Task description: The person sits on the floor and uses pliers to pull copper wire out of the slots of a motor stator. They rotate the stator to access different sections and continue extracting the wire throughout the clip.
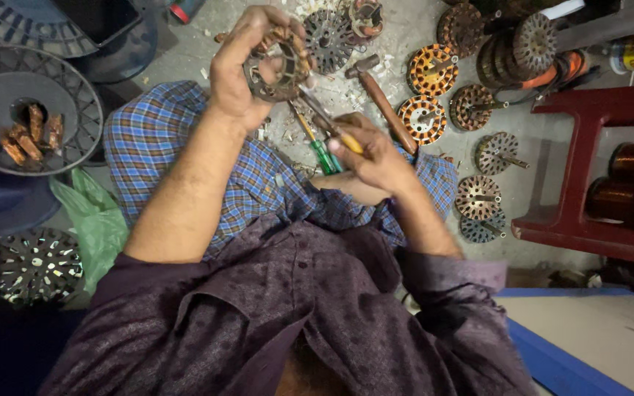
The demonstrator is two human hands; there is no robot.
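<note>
— Where is the ring-shaped motor core you're working on?

— You have it up in your left hand, raised above your lap. Your fingers curl round its left rim and your thumb comes over the top, so that hand is clamped on it. The copper-wound slots face you.

— And your right hand?

— It sits lower and to the right, well apart from the left one, closed round the yellow handle of a screwdriver. The shaft runs up and left from your fist, and its tip meets the lower edge of the core.

— Anything else near your hands?

— A second, green-handled screwdriver lies on your checked cloth just under the right hand. A hammer with a wooden handle lies on the floor just beyond your right knuckles.

— And further out?

— Several wound motor cores stand on the floor to your right, some orange, some dark. A red stool stands past them, with spools of copper wire under it. To your left, a round fan grille holds a few rusty pieces.
</note>
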